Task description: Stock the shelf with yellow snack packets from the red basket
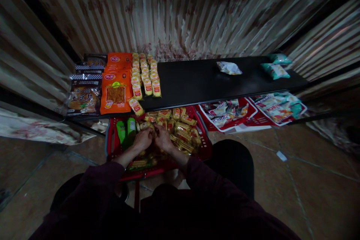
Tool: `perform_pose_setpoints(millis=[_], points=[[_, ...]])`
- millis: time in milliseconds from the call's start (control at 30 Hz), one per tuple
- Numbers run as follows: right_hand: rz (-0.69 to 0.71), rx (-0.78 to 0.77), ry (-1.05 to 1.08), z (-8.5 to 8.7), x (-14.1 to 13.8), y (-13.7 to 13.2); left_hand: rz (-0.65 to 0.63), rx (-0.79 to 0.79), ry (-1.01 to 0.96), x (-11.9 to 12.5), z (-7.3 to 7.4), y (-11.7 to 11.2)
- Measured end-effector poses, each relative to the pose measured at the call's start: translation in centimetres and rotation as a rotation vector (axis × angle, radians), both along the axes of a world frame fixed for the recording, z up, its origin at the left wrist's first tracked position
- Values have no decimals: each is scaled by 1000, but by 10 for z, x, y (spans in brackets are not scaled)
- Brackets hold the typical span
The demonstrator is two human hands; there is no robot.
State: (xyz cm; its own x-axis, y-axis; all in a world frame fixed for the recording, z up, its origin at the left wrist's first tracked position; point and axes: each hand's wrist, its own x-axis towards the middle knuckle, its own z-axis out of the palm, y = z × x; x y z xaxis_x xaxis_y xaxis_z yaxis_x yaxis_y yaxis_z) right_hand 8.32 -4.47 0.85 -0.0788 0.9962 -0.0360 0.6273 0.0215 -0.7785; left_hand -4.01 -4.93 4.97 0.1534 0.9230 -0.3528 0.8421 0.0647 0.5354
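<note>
On my head feed, a flat black shelf (188, 78) bearing glossy orange snack bags (116, 90) runs across the far side of a red plastic basket (207, 148). Bright green packages (131, 127) lie left of my hands. Small gold-wrapped packets (182, 131) surround my left hand (144, 138) and right hand (163, 138), fingers curled close together; I can't tell whether either grips one.
</note>
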Motion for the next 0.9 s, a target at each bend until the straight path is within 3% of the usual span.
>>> perform_pose_setpoints(millis=[200,433,733,900], points=[[2,-79,-65,-23,8,-6,-100,-109,62,1,-19,-4],[17,-137,-112,-37,5,-9,-159,-159,113,-3,-37,-11],[81,-258,-198,-38,-2,-1,-59,-154,231,-12,-41,0],[140,-309,-219,-32,-5,3,-6,-173,249,-14,-52,10]])
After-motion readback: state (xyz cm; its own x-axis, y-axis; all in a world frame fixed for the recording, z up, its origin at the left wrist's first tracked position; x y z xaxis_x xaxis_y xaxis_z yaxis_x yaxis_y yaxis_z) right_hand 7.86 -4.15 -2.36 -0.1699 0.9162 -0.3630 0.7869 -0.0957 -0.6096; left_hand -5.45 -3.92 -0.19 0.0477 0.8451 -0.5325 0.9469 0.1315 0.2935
